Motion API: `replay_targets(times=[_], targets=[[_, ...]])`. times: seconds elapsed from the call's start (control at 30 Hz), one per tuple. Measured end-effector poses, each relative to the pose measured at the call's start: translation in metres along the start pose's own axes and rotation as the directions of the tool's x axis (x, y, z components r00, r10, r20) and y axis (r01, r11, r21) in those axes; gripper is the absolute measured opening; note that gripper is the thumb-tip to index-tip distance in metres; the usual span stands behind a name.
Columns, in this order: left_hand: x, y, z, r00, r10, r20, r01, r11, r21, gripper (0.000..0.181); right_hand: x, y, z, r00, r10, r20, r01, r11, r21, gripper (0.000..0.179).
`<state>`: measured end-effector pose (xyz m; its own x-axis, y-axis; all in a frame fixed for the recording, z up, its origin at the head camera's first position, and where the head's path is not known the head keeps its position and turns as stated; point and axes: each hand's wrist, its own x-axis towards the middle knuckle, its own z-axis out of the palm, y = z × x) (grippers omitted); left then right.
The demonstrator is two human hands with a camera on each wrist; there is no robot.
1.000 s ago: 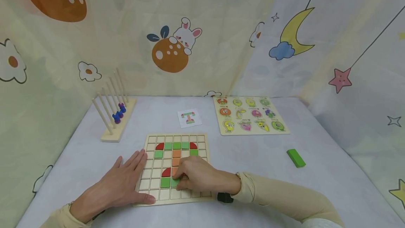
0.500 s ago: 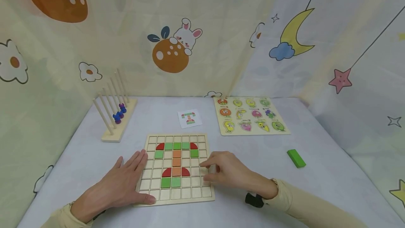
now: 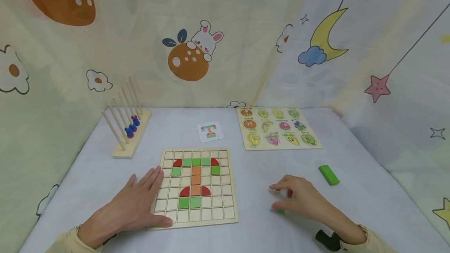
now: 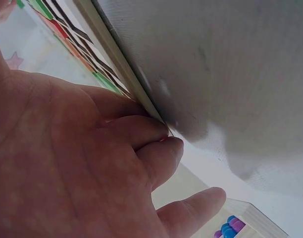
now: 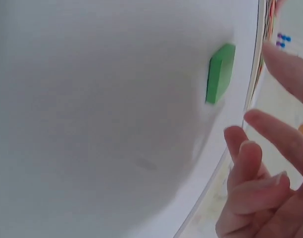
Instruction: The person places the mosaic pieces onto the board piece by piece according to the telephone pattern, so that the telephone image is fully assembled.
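My left hand (image 3: 130, 202) lies along the left edge of the wooden grid board (image 3: 225, 210), its fingers straight and its thumb over the lower corner. In the left wrist view its fingertips touch the board's side. On the board, red quarter-round, green and orange tiles (image 3: 195, 180) form a T-like figure. My right hand (image 3: 302, 198) is over the cloth right of the board, index finger and thumb apart, holding nothing. A small green tile (image 5: 221, 74) lies on the cloth close by; in the head view the thumb hides most of it.
A pattern card (image 3: 210, 131) lies behind the board. Back right is a fruit puzzle board (image 3: 281, 145); a longer green block (image 3: 329, 175) sits at the right. At the back left stands a peg rack (image 3: 128, 149) with several blue and purple beads.
My right hand has left the red quarter-round tile beside the lowest orange tile and moved right, off the board to the small green tile. My left hand stays in place.
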<state>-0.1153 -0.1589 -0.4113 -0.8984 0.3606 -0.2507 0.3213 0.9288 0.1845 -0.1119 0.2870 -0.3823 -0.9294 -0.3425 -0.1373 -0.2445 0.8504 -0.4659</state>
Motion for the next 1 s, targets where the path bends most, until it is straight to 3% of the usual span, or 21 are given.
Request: replay_targets(times=[0.17,0.4,0.7,1.0], targets=[[0.001,0.000,-0.001,1.000,-0.011,0.016,0.011,1.000,-0.001,0.145,-0.014,0.015,-0.002,0.999,-0.010,0.047,0.008,0.999,0.048,0.048],[0.001,0.000,-0.002,0.999,-0.022,0.024,0.022,1.000,-0.005,0.146,-0.016,0.024,0.010,0.984,-0.176,-0.003,0.175,0.980,0.096,0.032],[0.001,0.000,-0.001,1.000,-0.009,0.008,0.009,1.000,0.004,0.146,-0.012,0.019,0.013,0.990,-0.138,-0.001,0.138,0.986,0.094,0.032],[0.002,0.000,-0.001,1.000,-0.012,0.019,0.012,1.000,-0.004,0.146,-0.004,0.005,0.015,0.991,-0.133,-0.017,0.133,0.991,-0.010,0.028]])
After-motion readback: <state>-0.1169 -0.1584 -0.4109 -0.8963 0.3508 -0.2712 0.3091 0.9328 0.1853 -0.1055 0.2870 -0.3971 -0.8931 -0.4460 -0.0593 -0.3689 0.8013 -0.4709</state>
